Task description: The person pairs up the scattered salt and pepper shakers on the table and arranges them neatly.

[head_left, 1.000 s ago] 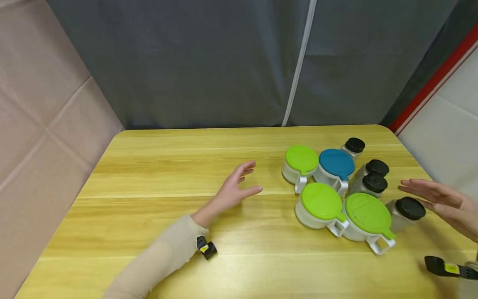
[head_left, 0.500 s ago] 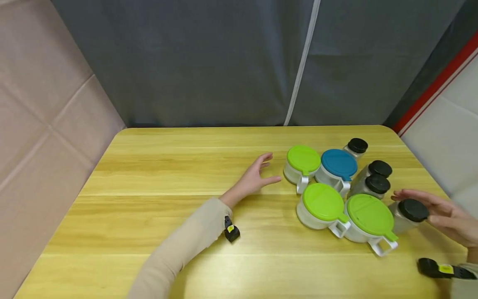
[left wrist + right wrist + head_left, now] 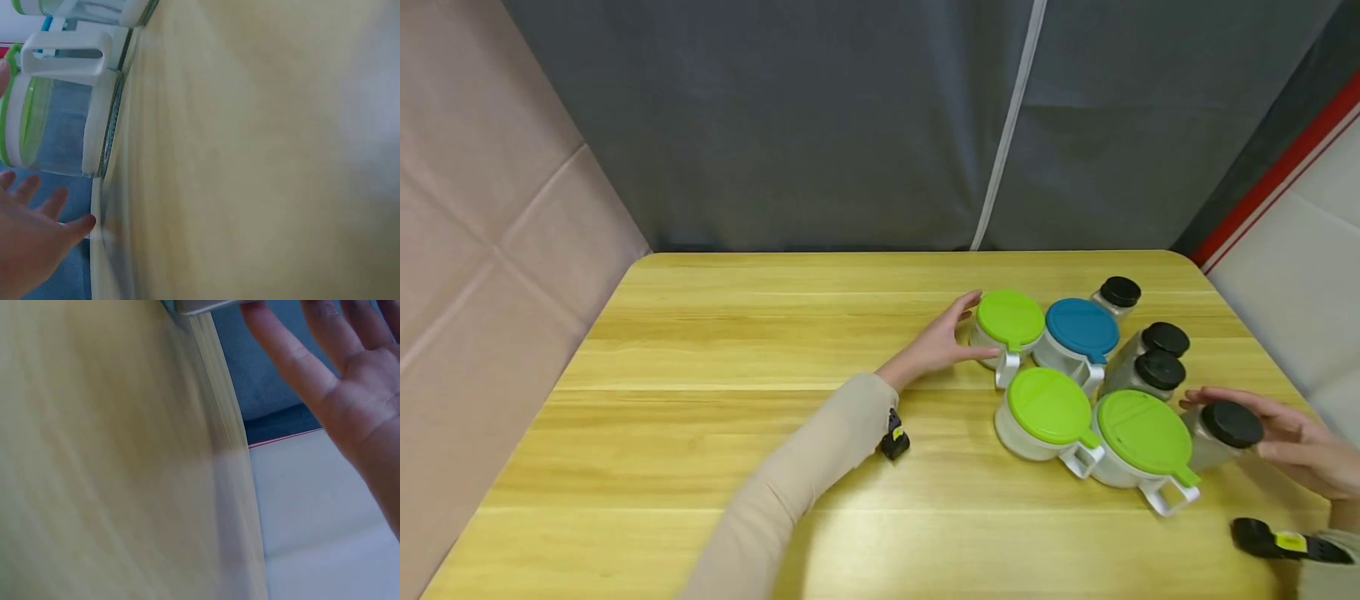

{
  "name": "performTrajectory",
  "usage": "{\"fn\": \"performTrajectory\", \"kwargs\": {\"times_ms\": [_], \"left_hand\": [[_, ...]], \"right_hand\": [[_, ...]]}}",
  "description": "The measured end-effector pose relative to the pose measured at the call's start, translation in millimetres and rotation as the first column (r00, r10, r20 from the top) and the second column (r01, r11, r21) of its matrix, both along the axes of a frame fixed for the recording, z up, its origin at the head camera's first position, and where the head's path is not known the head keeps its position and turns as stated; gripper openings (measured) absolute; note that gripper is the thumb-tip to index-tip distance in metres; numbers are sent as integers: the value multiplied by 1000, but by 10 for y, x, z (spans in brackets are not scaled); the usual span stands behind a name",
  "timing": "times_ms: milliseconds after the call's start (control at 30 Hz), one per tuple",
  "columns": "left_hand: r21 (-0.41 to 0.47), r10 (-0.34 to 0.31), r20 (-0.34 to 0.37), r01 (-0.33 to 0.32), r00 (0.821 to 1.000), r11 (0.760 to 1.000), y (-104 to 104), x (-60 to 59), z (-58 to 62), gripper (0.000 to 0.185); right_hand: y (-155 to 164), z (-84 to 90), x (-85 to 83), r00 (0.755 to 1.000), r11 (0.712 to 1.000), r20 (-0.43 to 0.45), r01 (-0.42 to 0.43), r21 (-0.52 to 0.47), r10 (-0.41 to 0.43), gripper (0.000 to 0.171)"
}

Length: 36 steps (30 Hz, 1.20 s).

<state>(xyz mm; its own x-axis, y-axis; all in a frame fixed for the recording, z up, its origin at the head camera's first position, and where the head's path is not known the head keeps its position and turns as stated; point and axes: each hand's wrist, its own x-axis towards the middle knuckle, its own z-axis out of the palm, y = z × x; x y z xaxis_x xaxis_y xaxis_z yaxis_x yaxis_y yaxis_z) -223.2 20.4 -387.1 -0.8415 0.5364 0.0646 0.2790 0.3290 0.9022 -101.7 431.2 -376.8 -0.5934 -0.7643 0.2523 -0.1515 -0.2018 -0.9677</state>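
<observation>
On the wooden table stands a seasoning jar with a green lid and white handle (image 3: 1010, 319), at the back left of the group. My left hand (image 3: 942, 343) is spread at its left side, thumb by the handle; in the left wrist view the fingers of that hand (image 3: 31, 231) extend beside the clear jar (image 3: 61, 125). At the right, a black-lidded jar (image 3: 1231, 423) stands between the thumb and extended fingers of my right hand (image 3: 1303, 446). The right wrist view shows only a bottom corner of a jar (image 3: 199, 305), with one fingertip at it.
A blue-lidded jar (image 3: 1081, 327) and two more green-lidded jars (image 3: 1049, 406) stand close together. Behind and right of them are further black-lidded jars (image 3: 1160, 369). A grey curtain (image 3: 820, 125) hangs behind the table's far edge; the wooden tabletop (image 3: 700, 400) stretches left.
My left hand has moved right and slightly away, up to the back-left green-lidded jar. My right hand has moved left, around the front black-lidded jar. The jars stay in place.
</observation>
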Motion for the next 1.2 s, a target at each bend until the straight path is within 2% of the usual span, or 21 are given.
{"fn": "performTrajectory", "kwargs": {"times_ms": [200,367,533,667,900,1067,1200], "left_hand": [[10,-77,11,77,997,997,81,-79,8,93],[34,-132,52,131,990,991,133,-156,-3,98],[59,-166,80,161,983,985,148,-239,-14,100],[52,-173,96,168,980,984,151,-281,0,97],[57,-179,75,175,981,983,164,-312,-2,87],[62,-165,60,161,984,985,179,-320,2,84],[33,-153,41,152,987,988,189,-324,6,87]], "right_hand": [[-10,3,32,1000,999,10,12,34,-13,55],[-23,15,36,998,999,44,-35,1,34,55],[-42,29,44,1000,999,16,-12,31,12,55],[-43,27,54,999,996,-7,39,77,-38,56],[-28,13,71,995,985,-37,98,142,-94,58],[-32,14,69,997,989,-29,81,128,-77,58],[-39,15,66,996,989,-46,76,125,-71,56]]}}
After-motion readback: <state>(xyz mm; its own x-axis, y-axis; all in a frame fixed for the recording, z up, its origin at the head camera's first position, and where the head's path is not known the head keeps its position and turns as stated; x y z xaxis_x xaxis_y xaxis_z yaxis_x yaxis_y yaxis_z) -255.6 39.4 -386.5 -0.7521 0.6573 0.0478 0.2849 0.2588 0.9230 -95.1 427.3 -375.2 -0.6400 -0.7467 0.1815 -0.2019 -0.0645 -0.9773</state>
